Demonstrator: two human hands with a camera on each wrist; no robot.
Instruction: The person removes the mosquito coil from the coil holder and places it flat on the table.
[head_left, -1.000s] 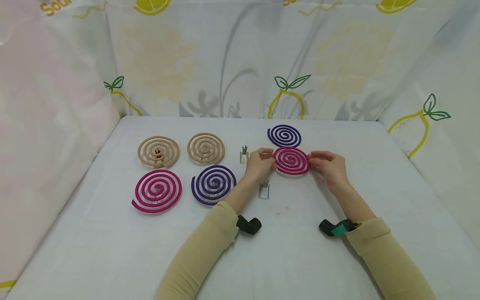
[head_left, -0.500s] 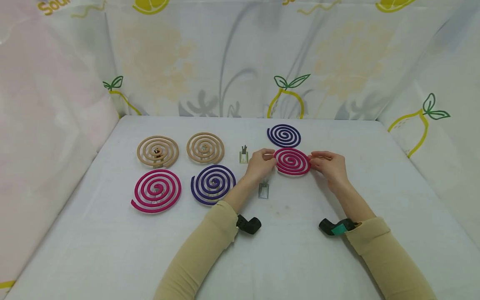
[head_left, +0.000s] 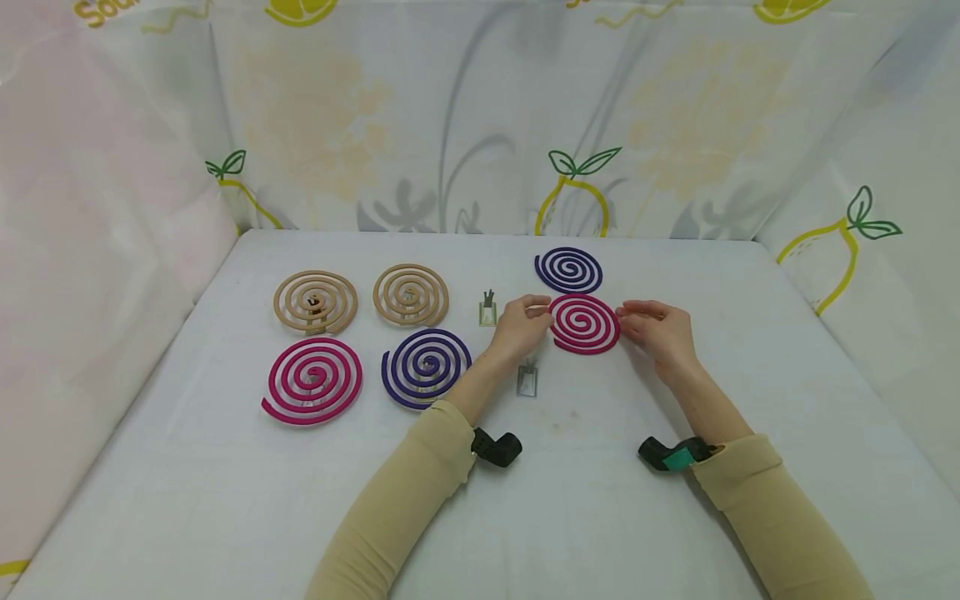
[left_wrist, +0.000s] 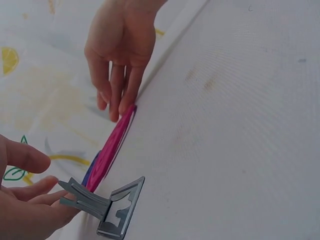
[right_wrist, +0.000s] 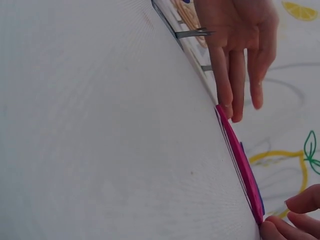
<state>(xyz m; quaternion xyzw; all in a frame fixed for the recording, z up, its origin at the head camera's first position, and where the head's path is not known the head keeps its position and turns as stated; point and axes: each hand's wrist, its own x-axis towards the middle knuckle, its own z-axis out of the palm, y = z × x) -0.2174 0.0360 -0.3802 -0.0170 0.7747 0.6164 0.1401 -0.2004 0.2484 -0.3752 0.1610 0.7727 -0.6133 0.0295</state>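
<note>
In the head view, a pink mosquito coil (head_left: pixel 584 324) lies flat between my two hands. My left hand (head_left: pixel 521 327) touches its left edge with the fingertips, and my right hand (head_left: pixel 657 330) touches the right edge. In the right wrist view the left hand's fingers (right_wrist: pixel 234 82) are fairly straight, with the thumb apart. The right hand's fingers (left_wrist: pixel 125 90) hang straight to the coil's rim in the left wrist view. Behind the pink coil, close against it, is a dark blue coil (head_left: pixel 568 271). A small metal coil stand (left_wrist: pixel 112 205) is near my left hand.
To the left, two tan coils (head_left: pixel 411 296), another pink coil (head_left: pixel 312 382) and another blue coil (head_left: pixel 426 369) sit on metal stands. A second bare stand (head_left: pixel 488 309) is behind my left hand. A printed cloth (head_left: pixel 510 117) hangs along the table's back edge.
The pink coil shifts slightly between my fingertips, its near edge now a little closer to me. Both hands stay almost in place, and the other coils have not moved.
</note>
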